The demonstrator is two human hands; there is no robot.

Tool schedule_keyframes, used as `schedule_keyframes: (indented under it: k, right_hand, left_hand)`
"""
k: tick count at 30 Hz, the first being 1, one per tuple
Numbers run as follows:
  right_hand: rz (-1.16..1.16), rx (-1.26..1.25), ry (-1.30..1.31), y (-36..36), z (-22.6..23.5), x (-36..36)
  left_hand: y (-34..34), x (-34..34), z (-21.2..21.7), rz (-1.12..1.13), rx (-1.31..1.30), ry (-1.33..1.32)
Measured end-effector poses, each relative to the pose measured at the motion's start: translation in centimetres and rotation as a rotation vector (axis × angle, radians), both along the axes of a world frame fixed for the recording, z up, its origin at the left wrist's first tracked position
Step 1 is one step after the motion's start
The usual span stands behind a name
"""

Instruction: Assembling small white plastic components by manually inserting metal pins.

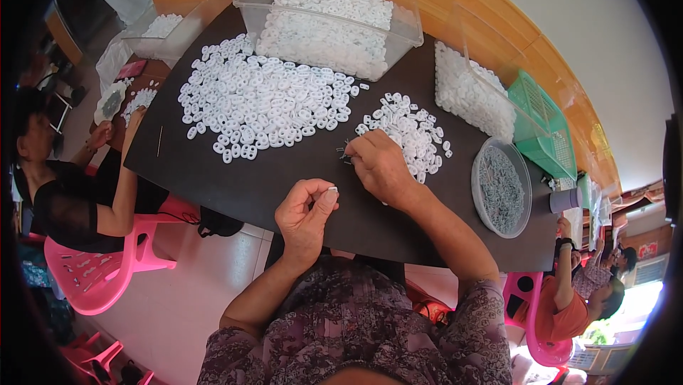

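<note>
My left hand point(304, 218) is closed in front of the table edge, pinching a small white plastic piece point(333, 189) between thumb and forefinger. My right hand point(382, 164) reaches over the dark table with its fingers pressed together at a few small grey metal pins point(344, 152). The fingertips partly cover those pins, so I cannot make out how many are gripped. Just beyond the right hand lies a small heap of white oval pieces with two holes each point(413, 132). A much larger heap of oval white pieces point(267, 97) spreads to its left.
Behind the heaps stands a clear bin point(409, 33) full of white pieces, with another clear bin point(469, 93) farther right. A round bowl point(525, 204) of small metal parts, a green basket point(544, 125) and a cup point(565, 201) line the right side. People sit at left and right.
</note>
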State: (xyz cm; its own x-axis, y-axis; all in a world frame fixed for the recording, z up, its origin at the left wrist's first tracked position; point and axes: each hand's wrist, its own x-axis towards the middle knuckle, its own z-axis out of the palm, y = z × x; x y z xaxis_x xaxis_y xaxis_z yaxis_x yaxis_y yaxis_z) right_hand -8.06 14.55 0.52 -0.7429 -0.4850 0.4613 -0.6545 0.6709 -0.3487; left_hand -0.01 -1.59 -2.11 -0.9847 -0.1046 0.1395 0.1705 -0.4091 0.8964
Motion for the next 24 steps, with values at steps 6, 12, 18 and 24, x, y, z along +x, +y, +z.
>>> schedule_keyframes:
  k: [6, 12, 18, 24]
  right_hand:
    - [-0.003, -0.09, -0.031, 0.5, -0.2, 0.1]
    - [-0.032, -0.11, -0.038, 0.4, 0.6, 1.3]
    - [-0.028, -0.143, -0.156, 1.0, 1.2, 2.7]
    - [-0.14, -0.509, -0.694, 0.7, 1.8, 5.0]
  left_hand:
    - [0.2, 0.0, 0.0, 0.007, -0.007, 0.003]
    - [0.2, -0.4, -0.4, 0.022, -0.105, 0.037]
    - [0.3, -0.4, -0.8, -0.013, -0.12, 0.021]
    - [0.1, -0.5, 0.9, -0.096, 0.055, -0.124]
